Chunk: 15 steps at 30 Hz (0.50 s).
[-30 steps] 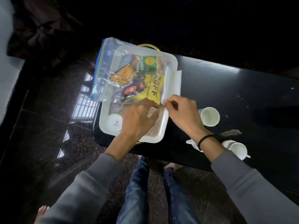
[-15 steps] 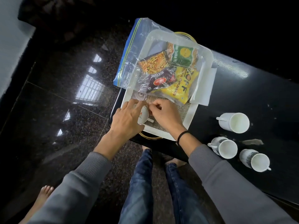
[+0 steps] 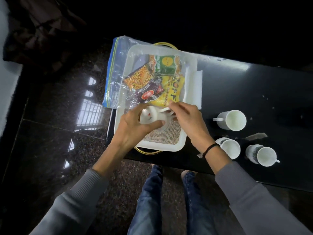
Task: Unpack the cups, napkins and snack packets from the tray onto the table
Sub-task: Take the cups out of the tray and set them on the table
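Now | left hand (image 3: 132, 128) fingers curl round cup (image 3: 149, 116) | right hand (image 3: 188, 117) fingers pinch handle (image 3: 165, 109), blurred | cup mouth hidden

Dark speckled polished stone floor (image 3: 50, 150), glossy, left and below. Bright reflection of a barred window (image 3: 89, 114) on that floor. Clear zip-top plastic bag with a blue edge strip (image 3: 115, 78), crumpled, lying flat. Beige woven mesh mat (image 3: 164, 134), partly covered. Dark crumpled fabric heap (image 3: 39, 31), upper left, blurred. Pale wall strip (image 3: 6, 85), far left edge.
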Available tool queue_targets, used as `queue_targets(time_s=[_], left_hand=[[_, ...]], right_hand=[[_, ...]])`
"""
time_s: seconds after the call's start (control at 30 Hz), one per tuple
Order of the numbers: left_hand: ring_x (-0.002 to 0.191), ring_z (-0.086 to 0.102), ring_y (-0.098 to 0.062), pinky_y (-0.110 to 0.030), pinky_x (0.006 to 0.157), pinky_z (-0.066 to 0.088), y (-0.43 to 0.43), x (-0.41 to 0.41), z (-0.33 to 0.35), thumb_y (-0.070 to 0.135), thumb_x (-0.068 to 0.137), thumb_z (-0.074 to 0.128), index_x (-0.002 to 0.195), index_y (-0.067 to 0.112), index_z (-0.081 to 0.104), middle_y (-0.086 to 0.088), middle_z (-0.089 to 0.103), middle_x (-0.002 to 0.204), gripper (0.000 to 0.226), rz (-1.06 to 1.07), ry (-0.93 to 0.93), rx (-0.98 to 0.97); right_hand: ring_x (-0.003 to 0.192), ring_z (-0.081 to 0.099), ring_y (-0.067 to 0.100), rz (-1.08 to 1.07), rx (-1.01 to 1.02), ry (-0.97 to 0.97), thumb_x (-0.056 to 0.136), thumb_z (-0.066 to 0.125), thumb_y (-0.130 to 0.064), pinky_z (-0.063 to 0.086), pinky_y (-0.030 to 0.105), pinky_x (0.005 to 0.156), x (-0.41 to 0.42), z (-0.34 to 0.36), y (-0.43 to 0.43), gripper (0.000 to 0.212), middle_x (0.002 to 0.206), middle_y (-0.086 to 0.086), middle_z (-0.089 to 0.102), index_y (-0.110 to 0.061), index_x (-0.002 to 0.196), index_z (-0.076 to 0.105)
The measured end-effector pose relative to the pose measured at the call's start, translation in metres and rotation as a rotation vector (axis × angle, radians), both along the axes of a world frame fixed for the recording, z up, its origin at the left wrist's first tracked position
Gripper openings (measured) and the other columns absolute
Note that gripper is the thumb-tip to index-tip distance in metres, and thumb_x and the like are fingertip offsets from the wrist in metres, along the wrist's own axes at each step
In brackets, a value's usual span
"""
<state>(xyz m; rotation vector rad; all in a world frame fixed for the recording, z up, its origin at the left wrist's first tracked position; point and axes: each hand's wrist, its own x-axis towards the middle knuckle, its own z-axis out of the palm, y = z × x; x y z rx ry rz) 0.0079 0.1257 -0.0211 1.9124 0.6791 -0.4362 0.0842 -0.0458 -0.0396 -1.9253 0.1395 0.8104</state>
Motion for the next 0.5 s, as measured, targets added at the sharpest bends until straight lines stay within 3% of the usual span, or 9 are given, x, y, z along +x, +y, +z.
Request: queue_targets(time_s=[0.03, 0.1, 0.17, 0.23, 0.37, 0.5], left_hand=[[0.088, 0.07, 0.004, -0.014, 0.07, 0.054, -0.006, 0.006, 0.001, 0.053, 0.07, 0.085, 0.12, 0.037, 0.067, 0.016, 0.073, 0.099, 0.055, 0.034, -0.005, -0.064], [0.088, 0.074, -0.005, -0.023, 0.068, 0.061, -0.023, 0.02, 0.003, 0.053, 0.071, 0.083, 0.116, 0.031, 0.072, 0.008, 0.075, 0.102, 0.051, 0.104, -0.017, -0.204], [0.095, 0.075, -0.014, -0.038, 0.076, 0.065, -0.042, 0.032, 0.005, 0.051, 0.072, 0.082, 0.112, 0.025, 0.075, 0.0, 0.075, 0.106, 0.048, 0.178, -0.007, -0.331], [0.102, 0.074, -0.022, -0.047, 0.084, 0.064, -0.065, 0.044, 0.008, 0.049, 0.075, 0.081, 0.114, 0.02, 0.075, -0.005, 0.074, 0.112, 0.049, 0.219, 0.026, -0.424], [0.106, 0.074, -0.031, -0.038, 0.076, 0.064, -0.113, 0.065, 0.016, 0.047, 0.09, 0.072, 0.116, 0.013, 0.074, -0.013, 0.07, 0.12, 0.043, 0.236, 0.054, -0.584], [0.089, 0.079, -0.028, -0.035, 0.069, 0.065, -0.16, 0.082, 0.026, 0.055, 0.096, 0.059, 0.114, 0.019, 0.076, -0.01, 0.08, 0.098, 0.043, 0.193, 0.089, -0.614]], right_hand=[[0.094, 0.073, 0.021, -0.047, 0.029, 0.027, 0.092, 0.056, -0.061, 0.058, 0.045, 0.093, 0.003, 0.003, -0.008, 0.047, 0.093, 0.002, 0.078, -0.02, 0.091, 0.08], [0.103, 0.074, 0.024, -0.128, 0.075, 0.042, 0.09, 0.054, -0.066, 0.055, 0.05, 0.101, 0.01, 0.008, -0.025, 0.049, 0.102, 0.004, 0.08, -0.025, 0.095, 0.081], [0.098, 0.077, 0.016, -0.223, 0.147, 0.059, 0.093, 0.056, -0.063, 0.06, 0.04, 0.096, 0.015, 0.011, -0.043, 0.044, 0.1, -0.002, 0.082, -0.028, 0.094, 0.082], [0.093, 0.078, 0.009, -0.306, 0.239, 0.081, 0.095, 0.059, -0.058, 0.062, 0.026, 0.081, 0.02, 0.015, -0.065, 0.037, 0.098, -0.007, 0.082, -0.029, 0.091, 0.081], [0.096, 0.076, 0.009, -0.376, 0.344, 0.085, 0.084, 0.07, -0.06, 0.06, 0.023, 0.07, 0.024, 0.025, -0.108, 0.036, 0.098, -0.007, 0.078, -0.028, 0.096, 0.077], [0.106, 0.076, 0.016, -0.428, 0.431, 0.078, 0.078, 0.084, -0.05, 0.063, 0.031, 0.077, 0.024, 0.03, -0.152, 0.038, 0.112, -0.007, 0.077, -0.03, 0.109, 0.074]])
